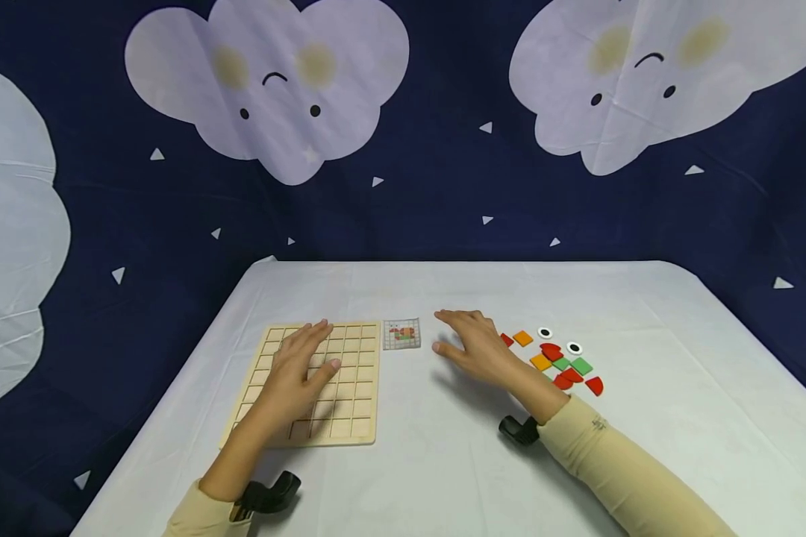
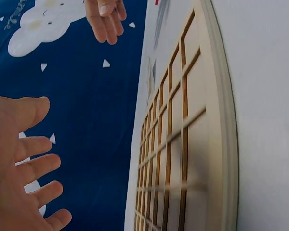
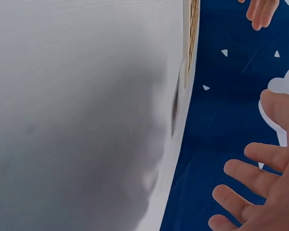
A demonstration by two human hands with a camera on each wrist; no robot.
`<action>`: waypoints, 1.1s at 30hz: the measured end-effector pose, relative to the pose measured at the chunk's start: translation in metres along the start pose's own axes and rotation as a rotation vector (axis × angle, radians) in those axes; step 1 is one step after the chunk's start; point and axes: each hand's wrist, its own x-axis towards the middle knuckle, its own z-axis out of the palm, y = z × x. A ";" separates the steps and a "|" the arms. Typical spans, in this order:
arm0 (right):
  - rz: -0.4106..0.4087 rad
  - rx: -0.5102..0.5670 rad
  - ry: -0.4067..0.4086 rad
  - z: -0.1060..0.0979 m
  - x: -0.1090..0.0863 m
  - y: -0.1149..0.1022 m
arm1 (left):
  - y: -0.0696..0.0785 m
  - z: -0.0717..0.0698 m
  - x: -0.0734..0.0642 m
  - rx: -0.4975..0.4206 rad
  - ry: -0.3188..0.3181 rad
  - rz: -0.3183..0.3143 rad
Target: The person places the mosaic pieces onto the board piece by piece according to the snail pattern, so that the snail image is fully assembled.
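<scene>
The left hand (image 1: 297,377) hovers over a square wooden grid board (image 1: 356,388), fingers spread and holding nothing. In the left wrist view the same hand (image 2: 24,168) is apart from the board (image 2: 214,144). The right hand (image 1: 473,347) is held above the white tabletop, between a small picture card (image 1: 401,334) and a scatter of flat coloured pieces. Nothing is in its fingers, which are extended in the right wrist view (image 3: 260,178). The card shows a small multicoloured figure on a grid. The right hand and forearm may hide some pieces.
Right of the right hand lie several red pieces (image 1: 595,385), orange squares (image 1: 523,338), green squares (image 1: 581,366) and two white discs with black centres (image 1: 574,348). A white cloth covers the table (image 1: 443,477). Behind it hangs a dark blue cloth (image 1: 436,149) with clouds.
</scene>
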 end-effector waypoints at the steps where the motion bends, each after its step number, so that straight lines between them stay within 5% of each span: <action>1: 0.004 0.009 -0.005 0.001 0.002 -0.001 | -0.003 -0.002 -0.001 -0.014 -0.006 -0.003; 11: 0.020 0.060 -0.047 0.011 0.019 -0.006 | -0.032 -0.022 -0.010 -0.141 -0.072 -0.113; 33: 0.064 0.086 -0.131 0.026 0.043 -0.002 | -0.088 -0.062 -0.022 -0.218 -0.172 -0.195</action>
